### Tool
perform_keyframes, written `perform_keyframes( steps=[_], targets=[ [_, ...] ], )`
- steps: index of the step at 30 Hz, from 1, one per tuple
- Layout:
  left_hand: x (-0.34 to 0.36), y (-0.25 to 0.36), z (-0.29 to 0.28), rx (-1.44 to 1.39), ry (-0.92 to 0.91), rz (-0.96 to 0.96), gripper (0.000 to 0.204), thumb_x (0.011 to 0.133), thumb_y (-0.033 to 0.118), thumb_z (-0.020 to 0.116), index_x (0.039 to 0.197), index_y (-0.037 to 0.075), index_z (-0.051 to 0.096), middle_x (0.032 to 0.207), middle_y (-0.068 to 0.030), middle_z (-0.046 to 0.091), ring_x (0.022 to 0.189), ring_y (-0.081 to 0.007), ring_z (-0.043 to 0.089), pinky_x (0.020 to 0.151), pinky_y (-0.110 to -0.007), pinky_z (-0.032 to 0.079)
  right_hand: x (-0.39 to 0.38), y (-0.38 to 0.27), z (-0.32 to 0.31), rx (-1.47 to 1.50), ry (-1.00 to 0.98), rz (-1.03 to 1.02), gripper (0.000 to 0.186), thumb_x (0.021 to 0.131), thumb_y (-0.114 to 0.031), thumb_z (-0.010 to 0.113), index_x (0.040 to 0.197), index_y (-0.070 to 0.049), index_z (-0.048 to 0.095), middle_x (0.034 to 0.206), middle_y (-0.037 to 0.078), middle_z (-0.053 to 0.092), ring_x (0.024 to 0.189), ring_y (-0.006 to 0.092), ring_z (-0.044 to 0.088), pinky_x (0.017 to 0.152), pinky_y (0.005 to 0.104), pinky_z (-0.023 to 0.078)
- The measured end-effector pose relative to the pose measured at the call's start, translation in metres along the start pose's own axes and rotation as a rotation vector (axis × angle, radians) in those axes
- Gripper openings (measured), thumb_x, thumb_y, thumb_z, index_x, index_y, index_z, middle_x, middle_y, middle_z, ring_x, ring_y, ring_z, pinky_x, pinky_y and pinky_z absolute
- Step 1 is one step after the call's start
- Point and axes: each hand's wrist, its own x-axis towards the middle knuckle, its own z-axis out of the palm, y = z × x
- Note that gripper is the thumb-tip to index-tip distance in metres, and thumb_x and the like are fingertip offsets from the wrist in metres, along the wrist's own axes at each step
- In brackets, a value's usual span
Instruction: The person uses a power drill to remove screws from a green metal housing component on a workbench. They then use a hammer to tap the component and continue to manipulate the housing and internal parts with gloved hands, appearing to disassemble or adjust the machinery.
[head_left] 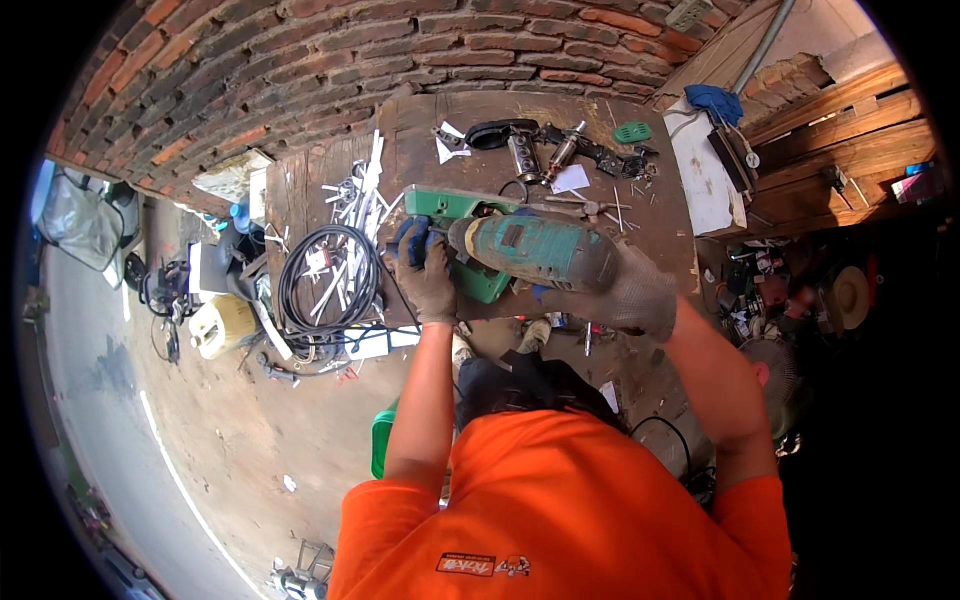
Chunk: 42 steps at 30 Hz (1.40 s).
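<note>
Wooden workbench (pixel 560 120) at twelve o'clock. Teal power tool (pixel 535 250) lies above it, long axis running nine to three; gloved right hand (pixel 635 295) wraps its rear, gloved left hand (pixel 425 275) clamps the green part (pixel 450 205) at nine o'clock.

The small parts (pixel 560 150) on the wooden workbench (pixel 420 140) are too small to identify.

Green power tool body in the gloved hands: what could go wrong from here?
The teal-green power tool body sits near the dark wooden bench's front edge, so it might fall if the right hand slips. Loose small metal parts beside it could get knocked off. The left hand steadies its front end.
</note>
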Motion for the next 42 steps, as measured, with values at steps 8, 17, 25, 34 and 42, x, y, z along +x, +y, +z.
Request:
perform_keyframes(
  steps=[8,17,25,34,42],
  targets=[
    [0.002,-0.007,-0.005,-0.045,0.055,0.018,0.029,0.092,-0.001,0.064,0.121,-0.002,0.063,0.103,-0.0065,0.068,0.082,-0.0139,0.065,0.073,-0.025,0.053,-0.057,0.016,-0.021,0.789,0.180,0.106,0.065,0.076,-0.009,0.082,0.134,-0.001,0.055,0.113,0.009,0.069,0.101,0.0169,0.066,0.088,0.0317,0.054],
    [-0.001,0.003,-0.001,-0.076,0.057,-0.079,0.033,0.094,-0.001,0.057,0.126,-0.005,0.059,0.114,-0.0126,0.066,0.095,-0.0191,0.067,0.082,-0.031,0.057,-0.081,0.229,-0.030,-0.178,0.636,0.377,0.094,0.075,-0.013,0.075,0.155,-0.018,0.026,0.133,0.021,0.055,0.121,0.0333,0.057,0.099,0.0437,0.048],
    [0.005,-0.012,-0.007,-0.066,0.040,-0.031,0.033,0.092,-0.002,0.062,0.125,-0.004,0.060,0.110,-0.0091,0.067,0.089,-0.0152,0.066,0.078,-0.026,0.055,-0.037,0.305,-0.021,-0.498,0.539,0.611,0.102,0.074,-0.020,0.074,0.159,-0.017,0.017,0.151,0.018,0.038,0.136,0.0414,0.039,0.114,0.0471,0.033],
    [-0.003,-0.010,-0.013,0.041,0.026,-0.073,0.033,0.086,0.003,0.072,0.118,0.002,0.063,0.110,-0.0052,0.066,0.090,-0.0097,0.058,0.077,-0.023,0.047,0.041,0.079,0.049,0.262,0.353,0.013,0.053,0.089,-0.034,0.067,0.133,-0.007,0.055,0.113,0.021,0.066,0.114,0.0353,0.060,0.101,0.0455,0.045],
    [-0.002,0.011,-0.013,-0.133,-0.087,-0.121,0.050,0.084,-0.002,0.063,0.133,0.000,0.054,0.133,-0.0111,0.058,0.117,-0.0189,0.055,0.101,-0.032,0.045,0.128,-0.030,0.094,-0.670,0.252,-0.072,0.044,0.090,-0.042,0.063,0.113,-0.005,0.062,0.115,0.018,0.066,0.110,0.0334,0.063,0.093,0.0443,0.049]
  ],
)
